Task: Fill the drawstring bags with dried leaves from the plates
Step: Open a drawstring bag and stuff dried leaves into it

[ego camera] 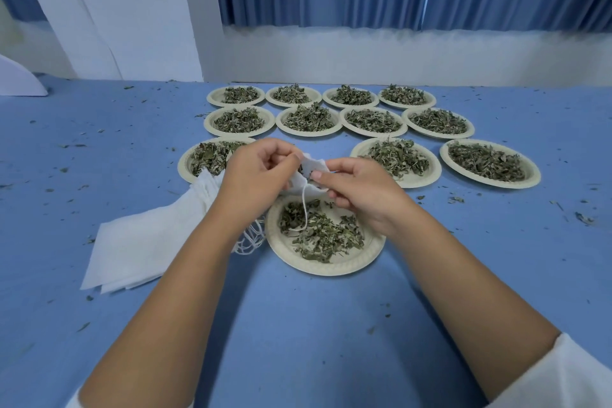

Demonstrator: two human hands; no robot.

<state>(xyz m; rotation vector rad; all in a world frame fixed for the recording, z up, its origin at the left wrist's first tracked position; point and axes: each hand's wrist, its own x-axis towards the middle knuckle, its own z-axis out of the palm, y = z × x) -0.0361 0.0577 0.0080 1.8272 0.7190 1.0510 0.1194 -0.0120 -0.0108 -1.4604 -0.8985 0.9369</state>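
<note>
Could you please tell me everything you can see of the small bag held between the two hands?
The bag is small, white, of thin soft-looking fabric, and crumpled. The left hand and right hand pinch it from either side, above the near plate. Its thin white drawstring hangs in a loop down onto that plate's leaves. What it holds cannot be told.

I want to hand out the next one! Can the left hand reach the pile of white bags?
Probably yes, once free. The pile of empty bags lies just beside the left forearm, but the left hand and right hand are both pinching the drawstring bag now.
</note>
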